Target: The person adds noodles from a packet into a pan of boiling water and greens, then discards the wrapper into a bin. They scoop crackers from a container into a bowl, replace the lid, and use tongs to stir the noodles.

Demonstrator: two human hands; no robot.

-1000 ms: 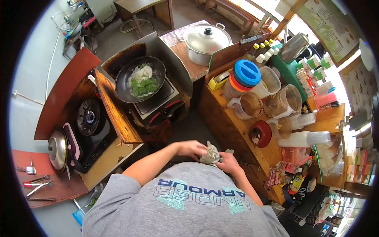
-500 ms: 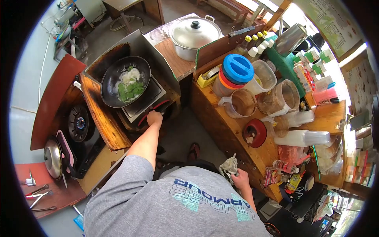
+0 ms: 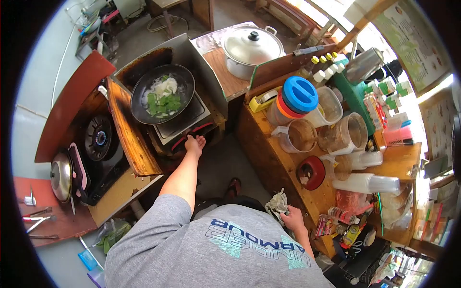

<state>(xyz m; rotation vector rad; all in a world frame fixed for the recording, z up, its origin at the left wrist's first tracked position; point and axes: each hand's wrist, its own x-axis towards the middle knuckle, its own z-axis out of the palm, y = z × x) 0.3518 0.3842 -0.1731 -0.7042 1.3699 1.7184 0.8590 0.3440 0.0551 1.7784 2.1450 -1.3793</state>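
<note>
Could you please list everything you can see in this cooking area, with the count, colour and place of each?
wok: one, black, holding green and white food, on the stove at upper left
gas burner: one, black, lit, left of the wok
lidded pot: one, silver, on the counter at the top
plastic jugs: several, clear, on the wooden counter at right
blue lid: one, on a stacked container beside the jugs
red bowl: one, at the counter's near edge
tools: a few, metal, on the red surface at far left
cloth: one, grey, crumpled, held by the right hand
left hand: at the stove's front, below the wok
right hand: gripping the cloth by the counter
</note>
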